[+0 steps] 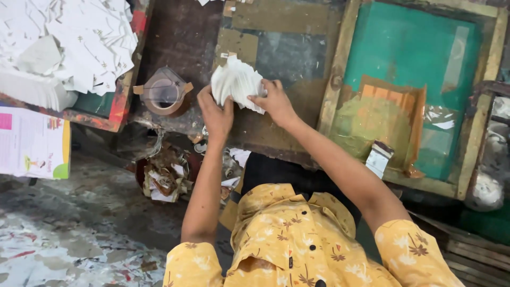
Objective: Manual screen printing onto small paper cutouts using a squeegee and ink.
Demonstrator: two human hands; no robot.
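Seen from above, a person in a yellow floral shirt (297, 234) holds a fanned stack of white cards (237, 83) over a dark, stained worktable (180, 37). The left hand (217, 114) closes around the stack's near left edge; the right hand (276, 101) pinches its right side, fingers curled. Just left of the hands sits a roll of brown tape (163, 94). Far left lies a heap of loose white sheets (69, 42). To the right rests a wooden-framed green screen (419, 85) (smeared with yellowish ink).
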